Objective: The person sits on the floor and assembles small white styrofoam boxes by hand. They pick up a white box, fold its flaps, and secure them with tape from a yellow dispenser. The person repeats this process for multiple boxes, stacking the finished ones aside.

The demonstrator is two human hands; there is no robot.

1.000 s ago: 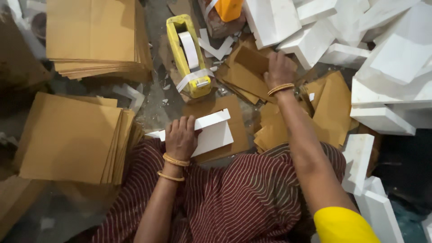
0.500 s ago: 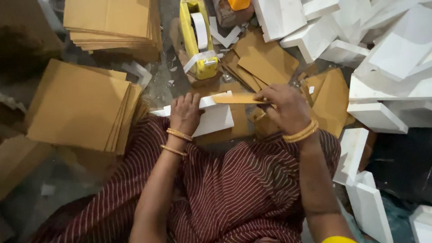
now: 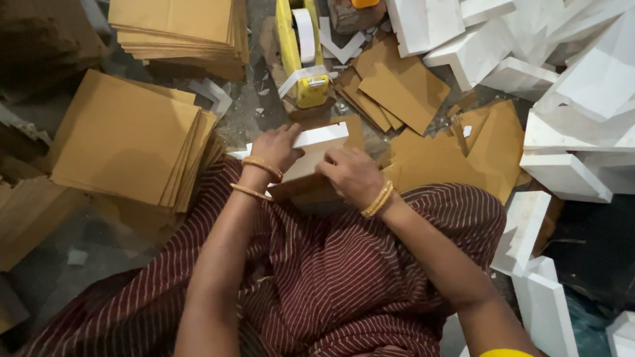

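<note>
A white foam block lies on my lap over a brown cardboard piece, in front of my striped maroon skirt. My left hand rests on the block's left part, fingers curled over its far edge. On the block's right part sits my right hand, fingers bent down onto it and the cardboard beneath. Both wrists wear gold bangles. The part of the block between the two hands shows white.
A yellow tape dispenser with white tape stands just beyond the block. Stacks of brown cardboard sheets lie left and far left. Loose cardboard pieces scatter ahead right. White foam blocks pile up along the right side.
My right hand reached out to the loose cardboard, carried a brown piece back, and now presses down at the white block. The left hand stayed on the block.
</note>
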